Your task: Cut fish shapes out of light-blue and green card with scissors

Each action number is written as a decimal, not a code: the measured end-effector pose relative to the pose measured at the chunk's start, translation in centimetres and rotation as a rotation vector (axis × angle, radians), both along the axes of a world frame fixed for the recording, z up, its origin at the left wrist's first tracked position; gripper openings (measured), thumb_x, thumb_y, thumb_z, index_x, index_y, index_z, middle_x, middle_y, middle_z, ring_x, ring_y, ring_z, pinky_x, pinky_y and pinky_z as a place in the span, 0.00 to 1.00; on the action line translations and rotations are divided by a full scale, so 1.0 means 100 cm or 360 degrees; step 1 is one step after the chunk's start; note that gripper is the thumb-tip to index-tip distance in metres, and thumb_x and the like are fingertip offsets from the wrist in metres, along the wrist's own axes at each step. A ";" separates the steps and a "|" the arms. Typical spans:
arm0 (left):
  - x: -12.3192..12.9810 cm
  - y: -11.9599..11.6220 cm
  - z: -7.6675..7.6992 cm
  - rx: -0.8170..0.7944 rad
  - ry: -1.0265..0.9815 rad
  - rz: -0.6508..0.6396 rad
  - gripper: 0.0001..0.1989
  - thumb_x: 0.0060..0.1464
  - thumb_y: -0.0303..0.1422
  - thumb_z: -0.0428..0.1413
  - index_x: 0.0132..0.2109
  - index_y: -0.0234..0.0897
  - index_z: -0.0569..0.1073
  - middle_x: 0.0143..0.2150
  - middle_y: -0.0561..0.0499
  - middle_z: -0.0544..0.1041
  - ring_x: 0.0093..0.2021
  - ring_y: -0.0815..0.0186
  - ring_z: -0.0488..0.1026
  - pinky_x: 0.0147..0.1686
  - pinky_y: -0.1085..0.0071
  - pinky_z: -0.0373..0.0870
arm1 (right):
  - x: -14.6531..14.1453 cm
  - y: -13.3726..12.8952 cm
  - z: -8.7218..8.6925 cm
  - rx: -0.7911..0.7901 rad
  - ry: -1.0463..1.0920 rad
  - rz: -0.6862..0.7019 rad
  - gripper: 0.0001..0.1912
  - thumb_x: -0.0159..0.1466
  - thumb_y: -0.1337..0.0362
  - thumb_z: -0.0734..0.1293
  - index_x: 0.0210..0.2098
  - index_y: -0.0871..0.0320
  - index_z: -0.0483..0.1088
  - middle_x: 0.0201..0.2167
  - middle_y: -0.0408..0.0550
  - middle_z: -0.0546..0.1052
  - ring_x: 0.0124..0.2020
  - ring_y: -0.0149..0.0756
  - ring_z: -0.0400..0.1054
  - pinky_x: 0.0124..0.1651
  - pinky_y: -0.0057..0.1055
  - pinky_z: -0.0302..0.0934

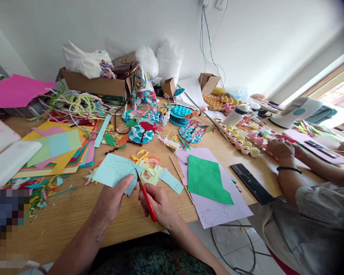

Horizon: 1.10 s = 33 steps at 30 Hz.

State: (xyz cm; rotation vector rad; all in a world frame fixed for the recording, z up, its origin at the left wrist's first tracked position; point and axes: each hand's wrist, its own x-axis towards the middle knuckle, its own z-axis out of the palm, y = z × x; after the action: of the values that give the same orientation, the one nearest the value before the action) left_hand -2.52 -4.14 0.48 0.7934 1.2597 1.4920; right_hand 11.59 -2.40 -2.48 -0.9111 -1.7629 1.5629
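Observation:
My left hand (pixel 111 204) pinches a light blue sheet of paper (pixel 112 168) by its lower right part, thumb on top. A fish outline is drawn on the sheet in dark line. In my right hand (pixel 158 204) is a pair of scissors with red handles (pixel 147 202). Their dark blades meet the right edge of the blue sheet, beside my left thumb. Yellow and green paper offcuts (pixel 150 168) lie just behind the blades. A smaller light blue piece with a drawn outline (pixel 171 181) rests to the right of them.
Right of my hands, a green sheet (pixel 205 177) lies on a lilac sheet (pixel 226 212), near a phone (pixel 252 183). Stacked coloured paper (pixel 65 164) is at left. Decorated blue discs (pixel 140 133) stand behind. A co-worker's hands (pixel 281 149) are at right.

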 end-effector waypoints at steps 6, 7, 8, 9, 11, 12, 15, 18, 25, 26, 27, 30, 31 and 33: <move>-0.001 0.001 0.002 -0.0019 0.0037 -0.0042 0.07 0.44 0.36 0.60 0.25 0.40 0.71 0.22 0.57 0.73 0.22 0.68 0.64 0.19 0.72 0.58 | 0.001 -0.001 0.001 0.0012 0.0012 -0.0005 0.20 0.65 0.51 0.58 0.24 0.58 0.59 0.18 0.38 0.58 0.21 0.27 0.50 0.24 0.25 0.46; -0.001 0.001 0.002 -0.0021 0.0042 -0.0049 0.07 0.44 0.36 0.60 0.25 0.40 0.71 0.22 0.56 0.73 0.22 0.68 0.64 0.19 0.72 0.58 | 0.001 -0.001 0.001 0.0015 0.0004 -0.0005 0.19 0.65 0.52 0.58 0.24 0.58 0.59 0.18 0.38 0.58 0.21 0.26 0.50 0.24 0.25 0.46; -0.002 0.001 0.002 -0.0025 0.0047 -0.0057 0.07 0.44 0.36 0.60 0.25 0.40 0.71 0.22 0.56 0.73 0.22 0.68 0.64 0.19 0.73 0.58 | 0.001 -0.001 0.001 0.0019 -0.0006 -0.0006 0.19 0.65 0.52 0.59 0.24 0.58 0.59 0.18 0.38 0.57 0.21 0.26 0.50 0.24 0.24 0.46; -0.002 0.000 0.001 -0.0031 0.0050 -0.0063 0.08 0.44 0.36 0.60 0.25 0.40 0.70 0.22 0.56 0.73 0.22 0.68 0.64 0.19 0.73 0.58 | 0.001 -0.001 0.001 0.0023 -0.0019 -0.0008 0.19 0.65 0.52 0.59 0.23 0.58 0.59 0.18 0.38 0.57 0.21 0.26 0.50 0.24 0.24 0.46; -0.003 0.000 0.000 -0.0054 0.0044 -0.0065 0.08 0.43 0.36 0.60 0.24 0.40 0.70 0.22 0.57 0.72 0.22 0.68 0.65 0.19 0.73 0.59 | 0.001 -0.001 0.000 0.0033 -0.0047 -0.0016 0.18 0.65 0.53 0.59 0.23 0.58 0.58 0.18 0.38 0.57 0.21 0.26 0.49 0.23 0.24 0.46; -0.004 0.000 0.000 -0.0072 0.0032 -0.0058 0.08 0.43 0.36 0.60 0.24 0.40 0.69 0.21 0.57 0.72 0.22 0.68 0.65 0.19 0.73 0.59 | 0.001 -0.001 0.000 0.0040 -0.0058 -0.0020 0.18 0.65 0.54 0.59 0.23 0.57 0.58 0.17 0.38 0.57 0.21 0.26 0.49 0.23 0.24 0.45; -0.004 0.000 0.001 -0.0123 -0.0008 -0.0033 0.08 0.41 0.36 0.61 0.26 0.40 0.70 0.21 0.58 0.71 0.22 0.68 0.66 0.18 0.74 0.59 | 0.001 -0.001 -0.002 0.0059 -0.0077 -0.0026 0.18 0.64 0.55 0.60 0.22 0.57 0.57 0.17 0.38 0.57 0.20 0.26 0.49 0.23 0.24 0.45; -0.004 0.000 0.003 -0.0140 -0.0010 -0.0037 0.07 0.41 0.36 0.61 0.26 0.40 0.70 0.21 0.58 0.71 0.22 0.68 0.66 0.17 0.74 0.58 | 0.002 -0.001 -0.002 0.0065 -0.0074 -0.0004 0.17 0.65 0.55 0.59 0.23 0.57 0.58 0.17 0.38 0.58 0.21 0.26 0.50 0.23 0.24 0.46; -0.001 -0.002 0.006 -0.0110 -0.0045 -0.0075 0.07 0.41 0.36 0.61 0.25 0.40 0.70 0.21 0.58 0.71 0.22 0.68 0.65 0.17 0.74 0.56 | 0.004 -0.001 -0.001 -0.0043 -0.0033 0.0055 0.17 0.66 0.54 0.58 0.25 0.57 0.59 0.18 0.38 0.61 0.21 0.26 0.54 0.24 0.23 0.50; -0.001 -0.003 0.006 -0.0114 -0.0050 -0.0081 0.07 0.42 0.35 0.61 0.25 0.40 0.70 0.21 0.57 0.71 0.22 0.68 0.65 0.17 0.74 0.56 | 0.004 -0.001 -0.001 -0.0035 -0.0038 0.0054 0.18 0.66 0.53 0.58 0.25 0.57 0.59 0.18 0.38 0.60 0.21 0.26 0.54 0.24 0.23 0.50; -0.001 -0.003 0.006 -0.0118 -0.0052 -0.0088 0.07 0.42 0.35 0.61 0.26 0.40 0.70 0.21 0.57 0.72 0.22 0.68 0.66 0.17 0.74 0.57 | 0.004 -0.001 -0.001 -0.0022 -0.0045 0.0049 0.18 0.66 0.52 0.58 0.24 0.57 0.58 0.18 0.38 0.60 0.21 0.26 0.53 0.24 0.23 0.49; 0.000 -0.003 0.005 -0.0133 -0.0047 -0.0096 0.06 0.42 0.35 0.61 0.26 0.40 0.71 0.22 0.57 0.73 0.23 0.67 0.67 0.18 0.73 0.57 | 0.004 0.000 -0.002 0.0005 -0.0059 0.0032 0.20 0.65 0.49 0.58 0.24 0.57 0.58 0.18 0.38 0.59 0.21 0.26 0.52 0.24 0.24 0.48; 0.000 -0.003 0.005 -0.0141 -0.0043 -0.0094 0.06 0.42 0.35 0.61 0.26 0.40 0.71 0.22 0.56 0.73 0.23 0.67 0.67 0.18 0.73 0.57 | 0.004 0.000 -0.002 0.0009 -0.0063 0.0028 0.21 0.65 0.49 0.58 0.24 0.57 0.58 0.18 0.38 0.59 0.21 0.26 0.52 0.24 0.24 0.48; 0.000 -0.003 0.005 -0.0155 -0.0035 -0.0083 0.06 0.42 0.35 0.61 0.26 0.40 0.71 0.22 0.56 0.72 0.23 0.66 0.67 0.18 0.73 0.57 | 0.004 0.000 -0.002 0.0013 -0.0070 0.0018 0.21 0.65 0.48 0.58 0.24 0.57 0.58 0.18 0.38 0.59 0.21 0.27 0.51 0.24 0.24 0.48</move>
State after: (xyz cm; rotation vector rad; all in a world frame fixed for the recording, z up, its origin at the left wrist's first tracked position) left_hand -2.53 -4.42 1.01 0.7384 1.2759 1.3833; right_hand 12.02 -2.44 -2.64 -0.9394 -1.8066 1.5525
